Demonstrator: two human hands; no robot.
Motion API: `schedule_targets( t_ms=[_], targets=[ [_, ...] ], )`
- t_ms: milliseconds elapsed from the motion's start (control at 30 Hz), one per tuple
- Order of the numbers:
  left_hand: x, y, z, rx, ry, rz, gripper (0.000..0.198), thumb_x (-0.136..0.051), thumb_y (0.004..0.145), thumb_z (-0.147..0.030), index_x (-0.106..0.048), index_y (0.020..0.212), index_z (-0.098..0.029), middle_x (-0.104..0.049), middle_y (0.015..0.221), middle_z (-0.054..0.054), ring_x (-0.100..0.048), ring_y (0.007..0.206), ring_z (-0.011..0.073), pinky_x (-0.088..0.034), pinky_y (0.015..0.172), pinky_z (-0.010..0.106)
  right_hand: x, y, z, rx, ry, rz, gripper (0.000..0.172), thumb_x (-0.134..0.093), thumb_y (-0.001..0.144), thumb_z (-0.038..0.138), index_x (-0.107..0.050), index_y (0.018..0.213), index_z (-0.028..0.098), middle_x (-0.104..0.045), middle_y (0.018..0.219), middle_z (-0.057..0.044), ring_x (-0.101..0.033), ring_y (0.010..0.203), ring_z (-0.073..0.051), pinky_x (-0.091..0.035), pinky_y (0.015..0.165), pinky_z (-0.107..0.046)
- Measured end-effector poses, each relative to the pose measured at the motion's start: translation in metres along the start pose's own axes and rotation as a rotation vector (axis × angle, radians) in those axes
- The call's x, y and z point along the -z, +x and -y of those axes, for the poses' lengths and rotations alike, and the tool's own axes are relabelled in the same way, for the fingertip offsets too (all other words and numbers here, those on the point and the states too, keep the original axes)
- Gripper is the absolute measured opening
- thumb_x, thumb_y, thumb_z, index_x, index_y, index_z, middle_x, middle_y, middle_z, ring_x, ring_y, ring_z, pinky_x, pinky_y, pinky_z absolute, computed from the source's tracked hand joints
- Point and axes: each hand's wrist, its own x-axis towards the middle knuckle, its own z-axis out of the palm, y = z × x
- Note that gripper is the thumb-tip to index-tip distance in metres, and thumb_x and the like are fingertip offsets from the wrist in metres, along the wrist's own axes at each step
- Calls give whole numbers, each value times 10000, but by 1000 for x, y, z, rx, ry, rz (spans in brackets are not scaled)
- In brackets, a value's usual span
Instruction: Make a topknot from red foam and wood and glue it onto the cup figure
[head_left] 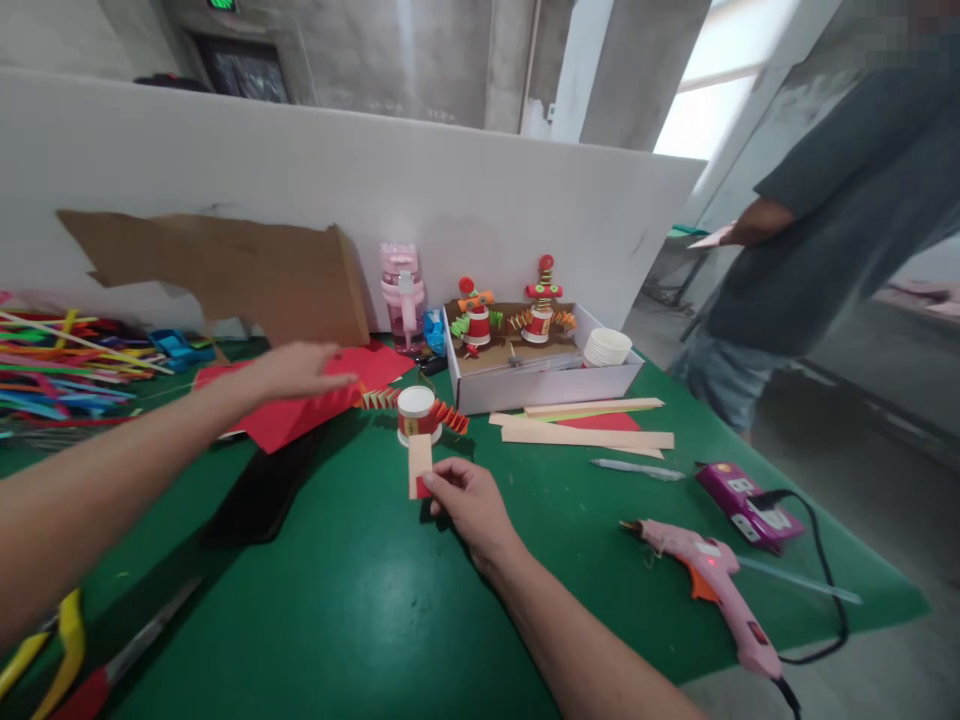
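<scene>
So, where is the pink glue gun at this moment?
In the head view, the glue gun lies right of the right hand on the green table, beside the purple box.

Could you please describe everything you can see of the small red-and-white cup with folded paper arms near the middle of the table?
The cup looks like paper: a white top, a red band with a yellowish patch, and white at its lower edge. Zigzag-folded paper arms spread from both sides, orange-red at picture right, paler at left. It stands on the green tabletop. A tan paper strip in the right hand covers part of its lower front; contact is unclear.
</scene>
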Motion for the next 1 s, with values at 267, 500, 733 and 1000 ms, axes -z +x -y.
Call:
schedule_targets(
  t_ms=[267,500,733,1000],
  targets=[
    [-22,-74,-1,-12,255,-10,314,-426,847,-98,-678,1027,-150,-703,1017,187,-636,1007,331,-484,786,404,1,1,1,51,-28,-4,254,-745,662,411,-647,669,177,-536,494,38,-464,464,-83,-315,473,-211],
    [-14,-75,58,46,315,-6,307,-382,882,-128,-687,910,-112,-682,856,176,-599,906,293,-447,761,366,0,1,4,43,-18,-12,239,-750,662,386,-634,660,177,-544,487,44,-453,452,-76,-330,484,-211],
    [-36,-90,53,38,269,-20,470,-545,792,-235,-617,1249,-153,-639,1265,173,-557,1164,353,-466,866,415,1,2,3,56,-30,3,245,-748,653,389,-643,661,168,-564,511,37,-464,451,-73,-339,491,-212],
    [-27,-75,79,196,257,27,326,-422,906,-227,-734,906,-130,-720,947,201,-651,972,329,-485,790,374,2,3,2,71,-45,0,285,-757,634,436,-651,669,174,-563,495,32,-472,452,-83,-344,476,-214]
  ],
)
